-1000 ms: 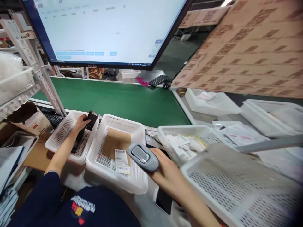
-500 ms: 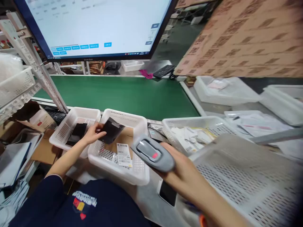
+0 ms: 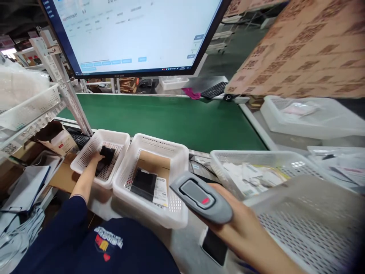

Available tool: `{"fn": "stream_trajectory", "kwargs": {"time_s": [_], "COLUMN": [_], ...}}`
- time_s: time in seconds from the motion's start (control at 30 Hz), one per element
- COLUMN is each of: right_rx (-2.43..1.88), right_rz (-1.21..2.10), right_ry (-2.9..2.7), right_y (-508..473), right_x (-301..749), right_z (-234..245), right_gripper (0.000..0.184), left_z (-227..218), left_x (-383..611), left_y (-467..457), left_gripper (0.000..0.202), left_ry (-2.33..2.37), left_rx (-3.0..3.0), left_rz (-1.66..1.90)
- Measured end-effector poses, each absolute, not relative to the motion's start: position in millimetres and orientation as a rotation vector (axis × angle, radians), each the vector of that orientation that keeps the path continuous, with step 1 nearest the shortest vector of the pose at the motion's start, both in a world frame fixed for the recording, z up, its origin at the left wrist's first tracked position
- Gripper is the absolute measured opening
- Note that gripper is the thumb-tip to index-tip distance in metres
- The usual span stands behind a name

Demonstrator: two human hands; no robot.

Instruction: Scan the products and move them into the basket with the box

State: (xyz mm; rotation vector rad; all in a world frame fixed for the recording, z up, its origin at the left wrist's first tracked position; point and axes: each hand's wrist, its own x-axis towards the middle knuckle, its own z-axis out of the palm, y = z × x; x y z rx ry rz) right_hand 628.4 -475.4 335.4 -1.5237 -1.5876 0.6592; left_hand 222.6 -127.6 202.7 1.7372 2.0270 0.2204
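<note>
My right hand is wrapped round a grey barcode scanner with a red button, held above the bench and pointing left. Inside the left white basket, my left hand has its fingers at a flat black packet; the fingers are partly hidden and look closed on its edge. Another black packet lies in the middle white basket, partly over a white printed slip and a brown cardboard piece.
A green conveyor belt runs behind the baskets, below a large monitor. A phone lies on the bench under my right wrist. To the right stand a basket of paper slips and an upturned-looking perforated crate.
My left hand has let go of a black packet in the middle basket and moved left into the left basket, onto another one. My right hand still holds the scanner. The view has shifted.
</note>
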Motion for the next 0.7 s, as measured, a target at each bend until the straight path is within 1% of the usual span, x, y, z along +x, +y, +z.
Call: {"fn": "stream_trajectory", "kwargs": {"time_s": [0.07, 0.23, 0.33, 0.43, 0.57, 0.7], "right_rx": [-1.505, -1.481, -1.446, -1.426, -1.487, -1.546], "right_rz": [0.661, 0.670, 0.670, 0.659, 0.653, 0.657], "right_ry": [-1.572, -1.536, -1.558, -1.593, -1.595, -1.552], "right_y": [-472, -460, -444, -426, -416, -440], "right_x": [625, 622, 615, 607, 605, 619], "right_z": [332, 339, 353, 366, 371, 359], "right_gripper": [0.029, 0.027, 0.027, 0.032, 0.038, 0.036], "left_z": [208, 243, 260, 268, 268, 261], "left_x": [227, 250, 273, 301, 335, 341], "left_y": [-127, -131, -150, -177, -209, -211], "left_gripper": [0.027, 0.025, 0.032, 0.042, 0.047, 0.035], "left_ry": [1.957, 1.602, 1.329, 0.999, 0.796, 0.753], "left_rx": [1.761, 1.878, 1.910, 1.898, 1.854, 1.792], "left_rz": [0.338, 0.626, 0.763, 0.883, 0.868, 0.672]}}
